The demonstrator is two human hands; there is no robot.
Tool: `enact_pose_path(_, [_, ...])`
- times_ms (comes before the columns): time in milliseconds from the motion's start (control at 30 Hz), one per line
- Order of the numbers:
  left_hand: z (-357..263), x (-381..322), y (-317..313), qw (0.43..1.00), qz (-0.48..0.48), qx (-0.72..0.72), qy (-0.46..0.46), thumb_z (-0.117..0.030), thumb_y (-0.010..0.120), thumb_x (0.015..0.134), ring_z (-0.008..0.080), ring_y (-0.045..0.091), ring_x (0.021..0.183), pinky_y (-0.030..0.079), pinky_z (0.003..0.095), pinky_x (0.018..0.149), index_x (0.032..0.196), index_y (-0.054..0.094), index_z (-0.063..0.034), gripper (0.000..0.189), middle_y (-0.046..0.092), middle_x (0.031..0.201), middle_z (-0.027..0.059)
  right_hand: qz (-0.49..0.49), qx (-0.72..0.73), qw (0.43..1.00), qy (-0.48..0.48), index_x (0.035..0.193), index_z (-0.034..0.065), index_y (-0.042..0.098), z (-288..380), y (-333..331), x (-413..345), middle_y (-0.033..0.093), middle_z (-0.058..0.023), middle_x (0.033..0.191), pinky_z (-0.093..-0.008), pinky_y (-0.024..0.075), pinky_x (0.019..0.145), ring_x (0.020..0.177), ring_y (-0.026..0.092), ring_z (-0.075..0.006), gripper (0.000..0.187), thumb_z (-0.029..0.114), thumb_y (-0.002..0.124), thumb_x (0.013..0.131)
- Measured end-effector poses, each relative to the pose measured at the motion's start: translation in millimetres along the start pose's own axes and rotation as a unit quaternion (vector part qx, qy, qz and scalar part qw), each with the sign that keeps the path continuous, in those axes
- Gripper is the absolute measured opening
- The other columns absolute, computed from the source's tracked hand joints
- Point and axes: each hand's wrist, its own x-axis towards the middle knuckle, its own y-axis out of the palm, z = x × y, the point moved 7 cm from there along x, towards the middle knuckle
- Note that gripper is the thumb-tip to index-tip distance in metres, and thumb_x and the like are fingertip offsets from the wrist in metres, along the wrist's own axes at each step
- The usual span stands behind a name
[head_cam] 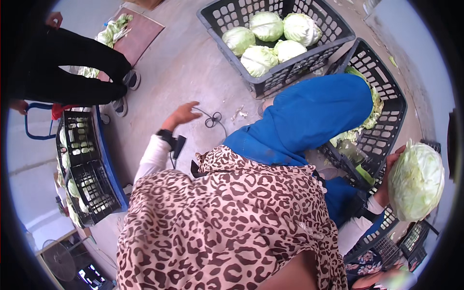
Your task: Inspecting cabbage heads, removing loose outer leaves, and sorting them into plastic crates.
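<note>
A large pale-green cabbage (417, 181) rests in my right hand (385, 181), out to the right above black crates; its fingers grip the near side, partly hidden behind the leaves. My left hand (182, 115) hangs free over the floor with fingers apart and nothing in it. Beyond my knees stands a black plastic crate (266, 85) holding several cabbages (266, 26). Against my right leg is another black crate (389, 105), with loose cabbage leaves (375, 108) and a clear plastic item (349, 150) inside.
On the left, a person in black trousers (83, 69) stands by a blue trolley (108, 156) with stacked cabbage crates (92, 190). A cable (214, 119) loops on the floor. Leaves lie on a reddish board (141, 30). Another person's arm (366, 281) shows at lower right.
</note>
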Motion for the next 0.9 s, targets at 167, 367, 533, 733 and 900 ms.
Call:
enact_pose_path(167, [-33.4, 7.9, 65.2, 0.969, -0.088, 0.214, 0.085, -0.024, 0.067, 0.071, 0.0394, 0.047, 0.112, 0.042, 0.044, 0.091, 0.126, 0.052, -0.0213, 0.057, 0.049, 0.122, 0.021, -0.011, 0.002, 1.0, -0.002, 0.13, 0.0112, 0.047, -7.3, -3.9, 3.6, 0.04, -0.0105, 0.137, -0.0445, 0.0235, 0.101, 0.131, 0.027, -0.0291, 0.05, 0.029, 0.058, 0.085])
enact_pose_path(367, [-61.4, 4.2, 123.7, 0.86, 0.088, 0.412, 0.287, -0.016, 0.06, 0.076, 0.0319, 0.04, 0.116, 0.035, 0.0474, 0.094, 0.126, 0.053, -0.0249, 0.051, 0.05, 0.119, 0.0101, -0.069, -0.011, 0.998, -0.007, 0.128, 0.008, 0.049, -11.9, -11.2, -4.0, 0.041, -0.0114, 0.136, -0.0441, 0.0227, 0.101, 0.13, 0.029, -0.0314, 0.047, 0.029, 0.058, 0.086])
enact_pose_path(533, [-40.3, 14.5, 145.8, 0.856, 0.036, 0.423, 0.295, -0.03, 0.045, 0.085, 0.0274, 0.047, 0.103, 0.032, 0.0466, 0.095, 0.106, 0.062, -0.0202, 0.028, 0.055, 0.107, 0.0071, -0.04, 0.098, 0.994, 0.026, 0.142, 0.0111, 0.015, -1.6, -44.7, -14.8, 0.03, -0.0087, 0.14, -0.0396, 0.0393, 0.103, 0.129, 0.034, -0.0239, 0.065, 0.027, 0.052, 0.091])
enact_pose_path(733, [0.2, -6.5, 186.3, 0.805, 0.052, 0.528, 0.264, -0.024, 0.048, 0.086, 0.0222, 0.042, 0.109, 0.029, 0.0459, 0.096, 0.101, 0.067, -0.0201, 0.025, 0.056, 0.111, 0.0021, -0.05, 0.243, 0.968, -0.038, 0.139, 0.0127, 0.028, 27.5, -58.4, -29.7, 0.036, -0.0069, 0.138, -0.0411, 0.036, 0.104, 0.131, 0.033, -0.0226, 0.052, 0.032, 0.046, 0.093])
enact_pose_path(900, [164.3, -13.3, 256.7, 0.847, 0.052, 0.474, 0.233, -0.025, 0.052, 0.084, 0.0239, 0.045, 0.109, 0.032, 0.0475, 0.091, 0.106, 0.064, -0.0192, 0.026, 0.056, 0.113, 0.0019, -0.137, 0.159, 0.977, -0.031, 0.138, 0.0139, 0.032, 39.7, -81.3, -38.5, 0.038, -0.0072, 0.138, -0.042, 0.0336, 0.105, 0.13, 0.036, -0.0242, 0.057, 0.043, 0.045, 0.09])
